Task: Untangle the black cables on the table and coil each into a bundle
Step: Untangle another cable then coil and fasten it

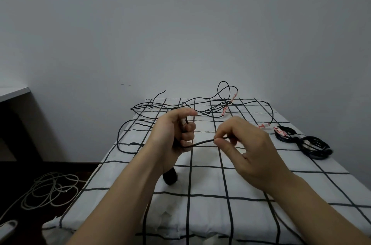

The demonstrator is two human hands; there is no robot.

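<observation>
Hovering over a checked tablecloth (251, 184) by grey wall (180, 24), left hand (172, 134) grips, right hand (247, 150) pinches black cable (202, 142).

Black cables: some messy, some rolled up

A thin, messy tangle (210, 108) with red-and-white tags (224, 111) lies spread over the far end of the table (251, 184). Some of its loops stick up. A rolled bundle (280, 136) and a second bundle (317, 154) lie side by side near the right edge. One cable (202, 143) stretches between the left hand (172, 134) and the right hand (247, 150).
</observation>
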